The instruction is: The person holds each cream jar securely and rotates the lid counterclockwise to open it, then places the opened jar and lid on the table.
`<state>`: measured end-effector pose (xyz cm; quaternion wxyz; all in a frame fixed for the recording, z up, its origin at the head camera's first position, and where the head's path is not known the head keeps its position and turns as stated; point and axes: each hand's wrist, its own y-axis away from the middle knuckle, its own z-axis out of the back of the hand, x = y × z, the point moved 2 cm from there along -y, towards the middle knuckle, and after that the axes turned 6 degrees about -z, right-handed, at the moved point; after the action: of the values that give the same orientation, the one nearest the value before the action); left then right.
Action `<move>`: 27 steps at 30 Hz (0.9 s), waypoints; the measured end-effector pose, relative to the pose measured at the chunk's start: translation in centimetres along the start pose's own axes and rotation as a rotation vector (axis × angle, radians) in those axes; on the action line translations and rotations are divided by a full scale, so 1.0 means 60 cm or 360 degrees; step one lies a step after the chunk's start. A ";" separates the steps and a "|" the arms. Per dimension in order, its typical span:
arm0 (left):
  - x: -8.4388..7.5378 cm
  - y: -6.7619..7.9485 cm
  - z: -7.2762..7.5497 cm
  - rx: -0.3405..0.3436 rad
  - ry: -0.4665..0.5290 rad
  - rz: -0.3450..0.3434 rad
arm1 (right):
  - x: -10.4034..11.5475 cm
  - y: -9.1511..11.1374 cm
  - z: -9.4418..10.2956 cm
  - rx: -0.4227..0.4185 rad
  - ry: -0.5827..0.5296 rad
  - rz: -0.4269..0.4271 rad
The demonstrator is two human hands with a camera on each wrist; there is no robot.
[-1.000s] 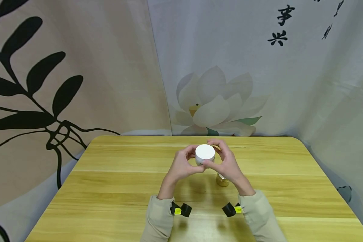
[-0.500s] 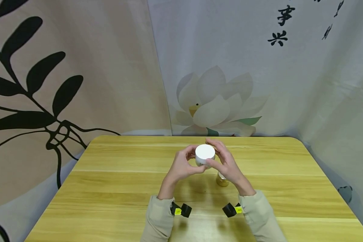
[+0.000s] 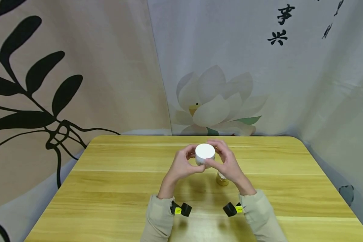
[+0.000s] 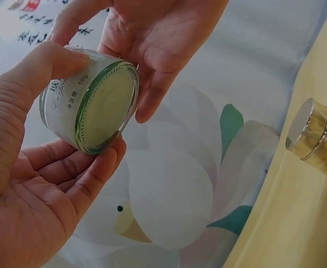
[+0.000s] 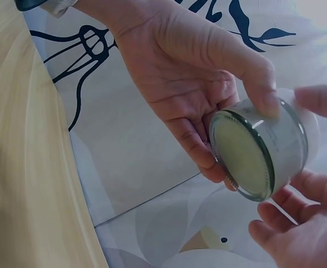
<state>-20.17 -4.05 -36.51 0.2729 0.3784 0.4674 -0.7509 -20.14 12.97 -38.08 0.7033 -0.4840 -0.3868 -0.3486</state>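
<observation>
Above the table I hold a glass cosmetic jar (image 3: pixel 204 154) with a white lid (image 3: pixel 205 151) and printed label, its greenish base showing in both wrist views. My left hand (image 3: pixel 183 164) grips the jar's glass body (image 4: pixel 79 95), thumb on one side and fingers on the other. My right hand (image 3: pixel 225 164) is at the lid end, thumb in front and fingers curved round the far side; in the right wrist view its fingers (image 5: pixel 297 223) partly hide behind the jar. The lid sits on the jar.
A small gold container (image 3: pixel 222 179) with a pale top stands on the wooden table (image 3: pixel 124 188), just below my right hand. Printed cloth curtains (image 3: pixel 124 67) hang behind the table. Black wrist cameras (image 3: pixel 186 209) sit at both cuffs.
My right thumb and fingers have shifted a little round the lid, first one way, then slightly back. The left hand and the jar stay nearly in place.
</observation>
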 end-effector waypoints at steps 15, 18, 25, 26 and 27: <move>-0.016 -0.003 0.000 0.0010 0.0029 0.0035 | -0.001 -0.001 -0.001 -0.0049 0.0007 -0.0079; -0.016 -0.003 0.000 0.0013 0.0032 0.0037 | 0.001 -0.001 0.000 -0.0051 0.0019 -0.0068; -0.014 -0.002 0.000 0.0018 0.0002 -0.0008 | -0.003 -0.001 0.002 0.0057 0.0001 0.0000; -0.012 -0.002 -0.001 0.0019 -0.0001 -0.0024 | -0.003 -0.001 0.002 0.0070 0.0007 0.0017; -0.011 -0.002 -0.001 0.0019 -0.0002 -0.0041 | -0.002 -0.001 0.002 0.0078 0.0015 0.0031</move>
<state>-19.87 -3.92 -35.92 0.2613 0.3736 0.4675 -0.7574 -20.27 13.08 -38.16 0.7200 -0.4686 -0.3874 -0.3344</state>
